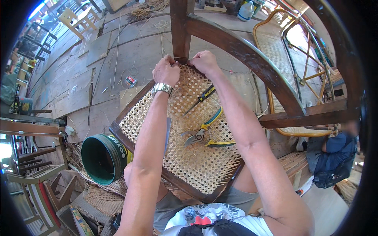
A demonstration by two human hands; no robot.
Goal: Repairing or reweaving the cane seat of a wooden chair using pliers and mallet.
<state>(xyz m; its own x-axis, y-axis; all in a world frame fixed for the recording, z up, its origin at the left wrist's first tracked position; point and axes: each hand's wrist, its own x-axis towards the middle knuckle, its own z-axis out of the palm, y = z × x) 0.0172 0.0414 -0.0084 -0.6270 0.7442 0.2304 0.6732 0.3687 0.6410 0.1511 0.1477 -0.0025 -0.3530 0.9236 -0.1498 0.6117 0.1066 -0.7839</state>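
Observation:
A dark wooden chair with a woven cane seat (185, 169) rests across my lap. At the seat's far corner, by the chair post (182, 31), a thin cane strand (182, 58) runs between my hands. My left hand (166, 71), with a metal watch at the wrist, is closed on the strand's left part. Pinched fingers of my right hand (204, 63) grip its right part. On the weave lie pruning shears (199, 135) with yellow-and-blue handles, their blades apart. A pointed tool with a black-and-yellow handle (205, 94) lies between my forearms.
A dark green bucket (103, 159) lies tipped beside the seat's left edge. The chair's curved wooden rail (252, 51) rises at right. Beyond it stands a cane-panelled frame (277, 70). Another person (334, 153) is at far right. A small wooden chair (76, 19) stands far left.

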